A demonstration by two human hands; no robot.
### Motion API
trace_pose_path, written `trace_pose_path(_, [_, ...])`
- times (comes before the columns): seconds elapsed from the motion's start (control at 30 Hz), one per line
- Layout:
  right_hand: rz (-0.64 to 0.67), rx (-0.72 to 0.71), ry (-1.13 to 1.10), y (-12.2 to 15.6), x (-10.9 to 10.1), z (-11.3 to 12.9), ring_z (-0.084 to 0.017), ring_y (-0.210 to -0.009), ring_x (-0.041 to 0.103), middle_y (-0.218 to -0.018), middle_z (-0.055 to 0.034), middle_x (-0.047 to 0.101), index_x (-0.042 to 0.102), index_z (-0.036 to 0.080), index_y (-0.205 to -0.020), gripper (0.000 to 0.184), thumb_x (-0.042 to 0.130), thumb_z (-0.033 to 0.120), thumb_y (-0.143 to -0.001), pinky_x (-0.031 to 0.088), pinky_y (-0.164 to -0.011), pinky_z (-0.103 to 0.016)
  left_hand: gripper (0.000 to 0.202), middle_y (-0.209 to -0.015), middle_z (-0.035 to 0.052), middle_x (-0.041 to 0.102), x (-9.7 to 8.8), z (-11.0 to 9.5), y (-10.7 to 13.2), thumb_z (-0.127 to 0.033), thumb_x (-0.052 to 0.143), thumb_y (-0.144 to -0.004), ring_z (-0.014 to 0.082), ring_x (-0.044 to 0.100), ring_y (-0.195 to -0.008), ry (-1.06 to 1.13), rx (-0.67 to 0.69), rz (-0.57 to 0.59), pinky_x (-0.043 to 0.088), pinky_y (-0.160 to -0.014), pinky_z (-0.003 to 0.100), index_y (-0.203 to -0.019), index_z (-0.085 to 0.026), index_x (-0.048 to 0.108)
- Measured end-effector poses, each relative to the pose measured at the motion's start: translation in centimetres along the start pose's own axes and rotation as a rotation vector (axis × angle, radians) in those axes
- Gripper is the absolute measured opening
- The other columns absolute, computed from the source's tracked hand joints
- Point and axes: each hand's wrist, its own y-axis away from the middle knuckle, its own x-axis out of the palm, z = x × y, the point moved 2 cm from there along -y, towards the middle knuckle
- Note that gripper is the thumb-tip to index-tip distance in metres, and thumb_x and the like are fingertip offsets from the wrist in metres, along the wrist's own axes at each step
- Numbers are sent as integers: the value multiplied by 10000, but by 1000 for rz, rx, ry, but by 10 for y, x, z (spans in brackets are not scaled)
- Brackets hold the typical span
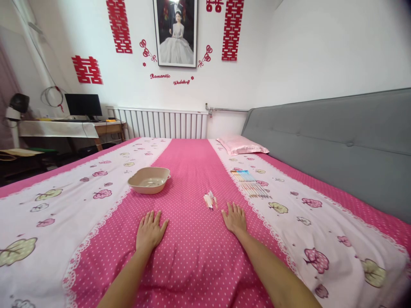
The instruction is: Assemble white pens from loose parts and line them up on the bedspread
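Note:
My left hand (pixel 149 231) lies flat, palm down, on the pink dotted bedsheet (pixel 192 265), fingers spread and holding nothing. My right hand (pixel 235 219) rests the same way, open and flat. A small bunch of pens (pixel 209 199) lies just ahead of and between the hands, closest to the right one. A beige shallow bowl (pixel 149 179) sits on the sheet beyond the left hand. A row of coloured pens (pixel 251 183) lies further off to the right.
A pink pillow (pixel 241 145) lies at the far end beside the grey padded headboard (pixel 337 137). A white radiator (pixel 163 123) runs along the far wall. A desk with a monitor (pixel 83 105) stands at the left.

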Motion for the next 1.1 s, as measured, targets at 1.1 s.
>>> trace_pose_path(1.1, [14, 7, 5, 2, -2, 1, -262, -1368, 161, -1498, -107, 205, 220, 157, -1427, 665, 155, 534, -883, 49, -1086, -409, 697, -1435, 159, 326, 2, 1, 0, -556, 203, -858, 279, 258, -1342, 3, 5, -35, 170, -1086, 421, -1386, -120, 328])
